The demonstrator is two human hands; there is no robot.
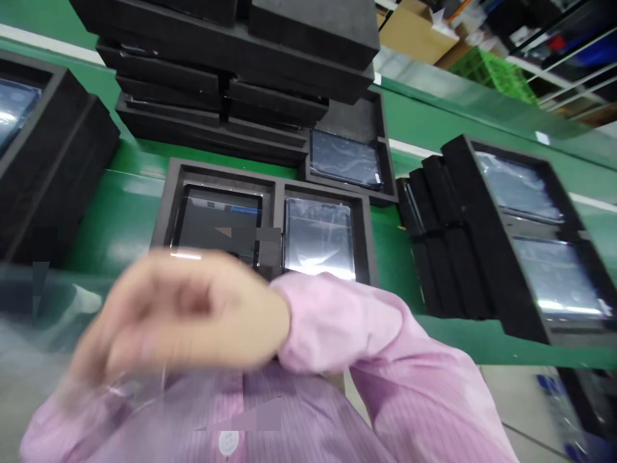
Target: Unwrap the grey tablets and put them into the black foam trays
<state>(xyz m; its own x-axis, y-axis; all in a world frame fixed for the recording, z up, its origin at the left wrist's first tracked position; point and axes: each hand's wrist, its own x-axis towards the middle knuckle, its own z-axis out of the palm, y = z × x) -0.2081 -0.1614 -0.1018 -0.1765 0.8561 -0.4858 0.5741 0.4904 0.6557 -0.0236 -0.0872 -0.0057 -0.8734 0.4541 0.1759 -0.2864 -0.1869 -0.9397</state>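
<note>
Your blurred right hand (202, 315) is bent across your body near your blurred left hand (84, 366) and some clear film (48, 296), before a dark tray (278, 206) holding two flat-screened devices (319, 231) on the green worktop (389, 257), among stacked trays (216, 38).

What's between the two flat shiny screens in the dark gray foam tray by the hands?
The head view shows a straight gray foam divider between the dark glossy screen and the pale shiny one.
</note>
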